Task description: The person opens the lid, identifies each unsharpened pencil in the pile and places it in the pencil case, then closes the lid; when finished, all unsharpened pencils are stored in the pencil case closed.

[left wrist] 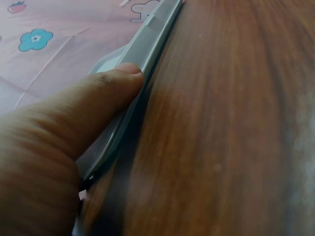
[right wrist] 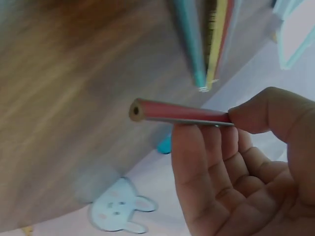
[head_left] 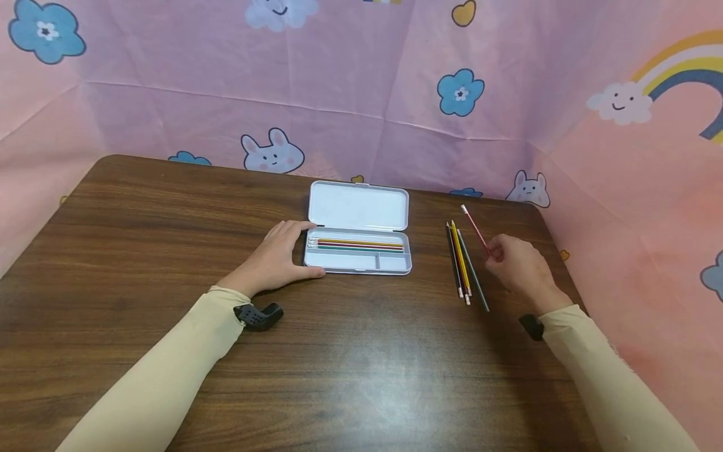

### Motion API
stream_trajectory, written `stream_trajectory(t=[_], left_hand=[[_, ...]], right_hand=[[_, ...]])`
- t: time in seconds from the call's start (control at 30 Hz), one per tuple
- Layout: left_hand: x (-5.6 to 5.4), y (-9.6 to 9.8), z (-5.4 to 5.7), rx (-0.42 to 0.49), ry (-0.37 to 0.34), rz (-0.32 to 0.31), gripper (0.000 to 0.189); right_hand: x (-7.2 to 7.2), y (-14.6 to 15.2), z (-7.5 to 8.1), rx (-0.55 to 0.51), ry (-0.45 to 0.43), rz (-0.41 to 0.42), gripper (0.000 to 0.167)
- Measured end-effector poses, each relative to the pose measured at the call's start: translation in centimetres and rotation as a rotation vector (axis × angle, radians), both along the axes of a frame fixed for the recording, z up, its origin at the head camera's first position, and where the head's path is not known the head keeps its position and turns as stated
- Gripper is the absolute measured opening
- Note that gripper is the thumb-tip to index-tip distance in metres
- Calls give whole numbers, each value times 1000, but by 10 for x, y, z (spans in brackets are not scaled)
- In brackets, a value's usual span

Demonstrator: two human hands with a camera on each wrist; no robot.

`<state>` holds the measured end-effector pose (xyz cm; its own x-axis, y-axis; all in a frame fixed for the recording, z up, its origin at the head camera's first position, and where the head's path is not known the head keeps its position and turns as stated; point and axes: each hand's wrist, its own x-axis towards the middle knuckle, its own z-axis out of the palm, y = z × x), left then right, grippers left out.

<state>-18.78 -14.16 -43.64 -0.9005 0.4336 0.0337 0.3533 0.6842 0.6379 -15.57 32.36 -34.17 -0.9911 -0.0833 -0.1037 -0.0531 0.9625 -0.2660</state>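
Note:
A white pencil case (head_left: 341, 260) lies with its lid (head_left: 358, 206) raised back, near the middle of the table. Several pencils (head_left: 361, 244) lie side by side in its long rear compartment, eraser ends to the left. My left hand (head_left: 275, 258) grips the case's left end, thumb (left wrist: 115, 81) on the front wall and fingers at the back corner. At the right, my right hand (head_left: 521, 267) pinches a red pencil (right wrist: 182, 113) between thumb and fingertips. Its unsharpened end faces the right wrist camera. Just left of that hand lies a loose bunch of pencils (head_left: 464, 260).
The brown wooden table (head_left: 350, 351) ends at a pink patterned cloth (head_left: 350, 94) behind and on the right. A black wrist strap (head_left: 258, 316) sits on my left sleeve, another dark one (head_left: 531, 327) at the right cuff.

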Motion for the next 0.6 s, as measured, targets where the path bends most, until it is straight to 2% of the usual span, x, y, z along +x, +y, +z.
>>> stream_trajectory(t=[0.17,0.4,0.6], left_hand=[[0,-3,0,3,-2,0,105],[2,-2,3,1,-8,1,104],[2,1,4,1,-2,8,104]], right_hand=[[-4,-38,8,-4,80,81,21],[-18,-106,5,9,213,262,17],[-30,-157,-5,135,277,437,16]])
